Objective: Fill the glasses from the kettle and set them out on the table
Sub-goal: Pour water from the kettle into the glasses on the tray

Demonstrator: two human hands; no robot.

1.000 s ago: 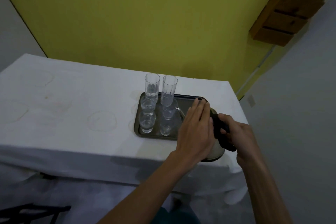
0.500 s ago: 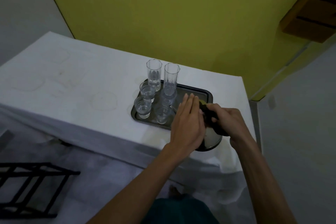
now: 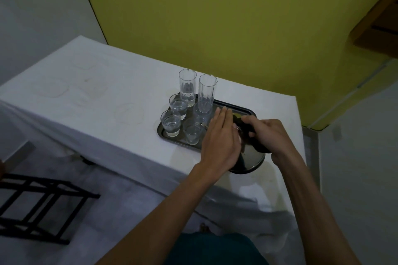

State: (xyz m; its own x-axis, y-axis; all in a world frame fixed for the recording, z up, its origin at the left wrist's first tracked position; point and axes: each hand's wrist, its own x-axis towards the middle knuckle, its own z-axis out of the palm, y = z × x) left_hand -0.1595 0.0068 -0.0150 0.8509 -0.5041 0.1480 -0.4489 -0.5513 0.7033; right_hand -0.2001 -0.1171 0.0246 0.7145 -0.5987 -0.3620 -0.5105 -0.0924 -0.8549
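Note:
A steel kettle (image 3: 251, 161) with a black handle is tipped toward a dark tray (image 3: 245, 111) near the table's right front corner. My right hand (image 3: 269, 135) grips the kettle's handle. My left hand (image 3: 221, 142) lies flat with straight fingers against the kettle's lid and side. The spout points at a short glass (image 3: 192, 133) at the tray's front. Two tall glasses (image 3: 187, 87) (image 3: 207, 92) stand at the tray's back edge. Two short glasses (image 3: 178, 106) (image 3: 170, 123) on the left hold water. Another short glass (image 3: 200, 113) sits behind the front one.
A white cloth covers the table (image 3: 97, 97), with faint ring stains on its left part. A yellow wall (image 3: 215, 17) rises behind it. A black metal rack (image 3: 38, 206) lies on the floor at the lower left. A wooden shelf (image 3: 379, 28) hangs at the right.
The camera has shifted right and higher over the table. Both hands have tipped the kettle further toward the front glass on the tray.

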